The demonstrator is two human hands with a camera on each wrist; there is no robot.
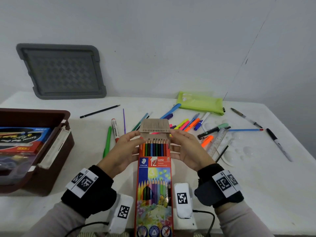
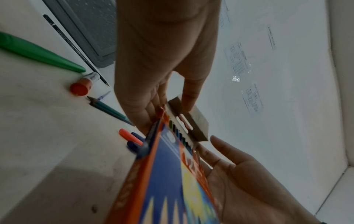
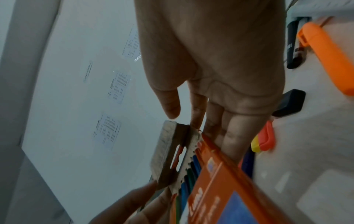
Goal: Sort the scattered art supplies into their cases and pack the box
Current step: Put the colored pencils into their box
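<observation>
From the head view, the left hand (image 1: 124, 151) and right hand (image 1: 186, 149) hold a box of coloured pencils (image 1: 154, 189) between them above the white table (image 1: 256, 194), fingers pinching the two sides near its open top. The raw brown cardboard flap (image 1: 155, 126) stands up, and a row of sharpened tips shows under it. Left of the box sits a brown plastic bin (image 1: 56, 151) with packets inside; beyond it a grey lid (image 1: 63, 72) with a woven pattern leans on the wall. Behind the box lie loose pens and highlighters, and a lime green pouch (image 1: 200, 103) farther right.

The left wrist view adds the box's thin orange edge (image 2: 134, 174) and the left thumb on the flap's corner, fingers (image 2: 138, 109) behind. A green pen (image 2: 38, 53) and a red-capped whiteboard marker (image 2: 81, 87) lie left of the box.

The right wrist view shows the hang slot cut in the flap (image 3: 172, 151), the right fingers (image 3: 229, 136) along the box side, and an orange highlighter (image 3: 325, 57) right of it.
</observation>
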